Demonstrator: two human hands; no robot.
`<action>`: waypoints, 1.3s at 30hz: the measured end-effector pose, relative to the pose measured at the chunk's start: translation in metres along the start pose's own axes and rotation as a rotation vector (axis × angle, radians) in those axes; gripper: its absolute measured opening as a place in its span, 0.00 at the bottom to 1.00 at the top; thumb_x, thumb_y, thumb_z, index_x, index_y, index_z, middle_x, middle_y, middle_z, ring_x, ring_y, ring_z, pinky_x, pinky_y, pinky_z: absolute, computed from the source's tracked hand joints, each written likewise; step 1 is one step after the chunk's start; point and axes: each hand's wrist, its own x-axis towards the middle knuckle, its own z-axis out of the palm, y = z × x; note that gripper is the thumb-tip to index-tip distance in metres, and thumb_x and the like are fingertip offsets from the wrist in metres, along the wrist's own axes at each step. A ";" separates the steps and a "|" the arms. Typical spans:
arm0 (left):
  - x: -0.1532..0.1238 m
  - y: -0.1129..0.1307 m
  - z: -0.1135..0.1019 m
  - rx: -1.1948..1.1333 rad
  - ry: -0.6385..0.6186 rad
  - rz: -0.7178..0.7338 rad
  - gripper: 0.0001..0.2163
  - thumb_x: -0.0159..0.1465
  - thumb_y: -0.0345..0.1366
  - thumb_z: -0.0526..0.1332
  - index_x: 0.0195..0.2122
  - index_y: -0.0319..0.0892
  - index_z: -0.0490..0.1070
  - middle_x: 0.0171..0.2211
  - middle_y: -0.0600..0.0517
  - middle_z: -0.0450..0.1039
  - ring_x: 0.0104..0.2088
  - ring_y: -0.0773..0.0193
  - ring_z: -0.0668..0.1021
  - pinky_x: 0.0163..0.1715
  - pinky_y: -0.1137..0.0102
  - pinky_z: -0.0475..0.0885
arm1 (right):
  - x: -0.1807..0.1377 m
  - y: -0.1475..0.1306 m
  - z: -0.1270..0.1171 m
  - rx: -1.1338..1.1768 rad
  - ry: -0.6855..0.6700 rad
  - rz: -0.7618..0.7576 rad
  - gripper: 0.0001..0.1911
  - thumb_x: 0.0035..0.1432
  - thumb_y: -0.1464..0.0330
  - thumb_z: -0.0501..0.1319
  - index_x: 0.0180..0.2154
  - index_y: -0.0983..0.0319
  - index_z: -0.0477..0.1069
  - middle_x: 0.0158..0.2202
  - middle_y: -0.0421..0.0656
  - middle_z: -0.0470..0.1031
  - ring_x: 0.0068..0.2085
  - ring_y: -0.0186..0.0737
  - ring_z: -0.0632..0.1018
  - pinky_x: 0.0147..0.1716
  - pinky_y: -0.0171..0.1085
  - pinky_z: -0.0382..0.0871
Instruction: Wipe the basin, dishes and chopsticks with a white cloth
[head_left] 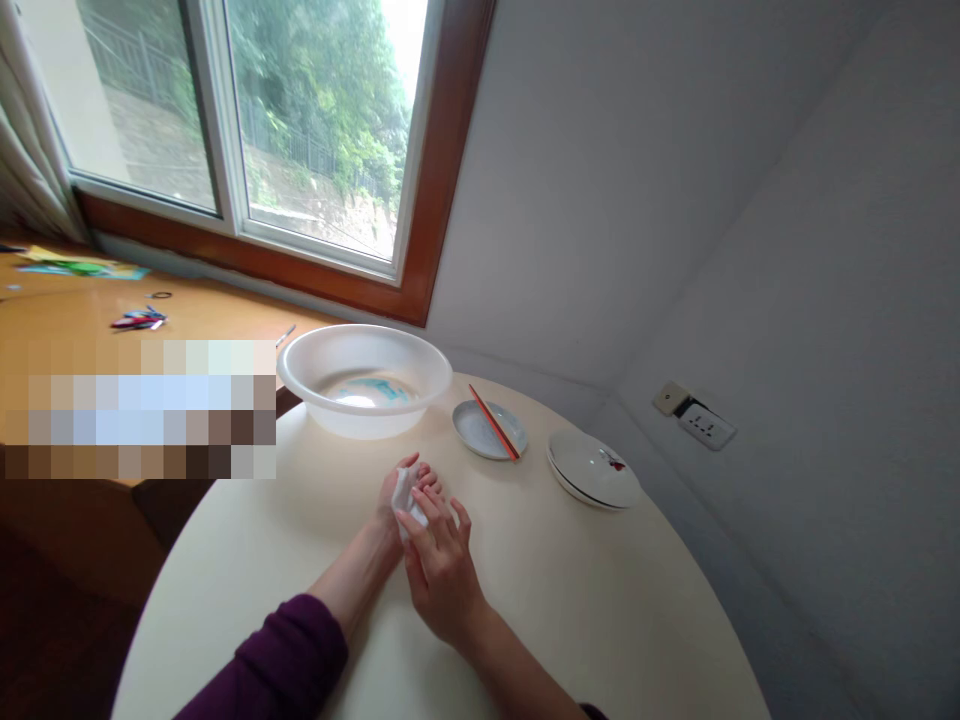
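Note:
My two hands meet over the middle of the round cream table (585,600). My left hand (396,500) and my right hand (439,565) both close their fingers round a small white cloth or tissue (405,492) held between them. The right hand lies on top and hides most of it. A clear plastic basin (365,377) with a little water stands just beyond the hands.
Right of the basin sits a small plate (480,432) with red chopsticks (493,422) across it, then stacked white dishes (592,468). A wooden desk (90,320) with scattered bits lies left, under the window. A wall socket (705,425) is at the right.

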 end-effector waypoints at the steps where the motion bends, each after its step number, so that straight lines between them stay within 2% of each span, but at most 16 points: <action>1: 0.000 0.000 0.000 -0.008 0.013 -0.008 0.18 0.61 0.36 0.51 0.14 0.41 0.58 0.10 0.56 0.59 0.12 0.70 0.66 0.16 0.74 0.64 | 0.000 0.003 -0.001 -0.004 -0.003 0.017 0.18 0.57 0.76 0.50 0.49 0.62 0.65 0.54 0.50 0.66 0.58 0.43 0.62 0.56 0.46 0.48; 7: -0.002 -0.002 0.003 -0.040 0.082 -0.001 0.17 0.58 0.33 0.53 0.12 0.40 0.57 0.09 0.55 0.59 0.13 0.71 0.67 0.16 0.77 0.64 | 0.000 0.013 0.001 0.001 -0.017 0.100 0.18 0.56 0.76 0.49 0.49 0.62 0.64 0.54 0.49 0.65 0.58 0.42 0.62 0.56 0.46 0.47; 12: -0.001 -0.001 0.003 -0.039 0.121 0.007 0.17 0.58 0.32 0.52 0.12 0.41 0.59 0.08 0.55 0.59 0.12 0.71 0.66 0.16 0.75 0.65 | -0.001 0.011 0.007 0.023 -0.033 0.112 0.18 0.56 0.76 0.49 0.48 0.62 0.63 0.53 0.49 0.65 0.58 0.42 0.62 0.56 0.45 0.45; 26: 0.002 -0.003 -0.001 0.000 0.135 0.045 0.16 0.57 0.33 0.51 0.12 0.40 0.61 0.09 0.55 0.60 0.12 0.69 0.66 0.21 0.71 0.67 | -0.003 0.013 0.013 0.079 -0.095 0.140 0.18 0.55 0.76 0.49 0.48 0.63 0.62 0.55 0.50 0.64 0.58 0.42 0.61 0.56 0.45 0.47; 39: -0.001 -0.004 0.004 0.050 0.138 0.029 0.16 0.56 0.33 0.51 0.11 0.41 0.59 0.09 0.53 0.59 0.12 0.67 0.65 0.19 0.69 0.65 | -0.004 0.012 0.012 0.129 -0.106 0.162 0.19 0.54 0.76 0.49 0.49 0.63 0.62 0.55 0.50 0.63 0.58 0.42 0.61 0.55 0.45 0.49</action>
